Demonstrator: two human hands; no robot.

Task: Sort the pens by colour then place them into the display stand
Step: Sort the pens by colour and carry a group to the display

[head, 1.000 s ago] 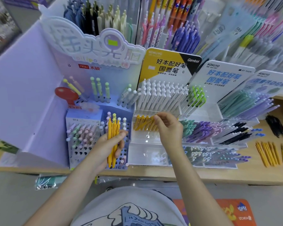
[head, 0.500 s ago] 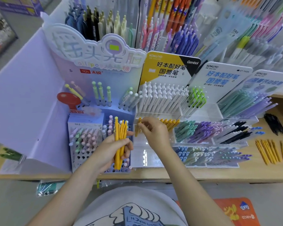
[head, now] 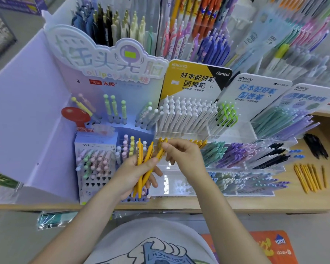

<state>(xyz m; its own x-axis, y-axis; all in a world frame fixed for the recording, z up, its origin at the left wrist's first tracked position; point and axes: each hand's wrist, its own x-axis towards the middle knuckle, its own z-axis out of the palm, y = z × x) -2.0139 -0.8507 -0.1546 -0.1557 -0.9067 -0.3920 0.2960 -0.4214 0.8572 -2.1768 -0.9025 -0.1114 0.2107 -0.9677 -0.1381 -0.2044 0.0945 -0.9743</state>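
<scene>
The left hand (head: pixel 131 173) grips a bundle of yellow pens (head: pixel 143 164) while the right hand (head: pixel 181 155) pinches one pen from it, which should go tip-down, I think, beside the yellow ones already in the display stand (head: pixel 227 134).

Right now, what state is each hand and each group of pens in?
Left hand: grips a bunch of yellow pens.
Bunch of yellow pens: upright, fanned out in the fist.
Right hand: pinches the top of one pen in that bunch.
Yellow pens in the clear stand: slotted in a row.
Loose yellow pens: lying on the wooden shelf.
Loose black pens: lying on the shelf.
</scene>
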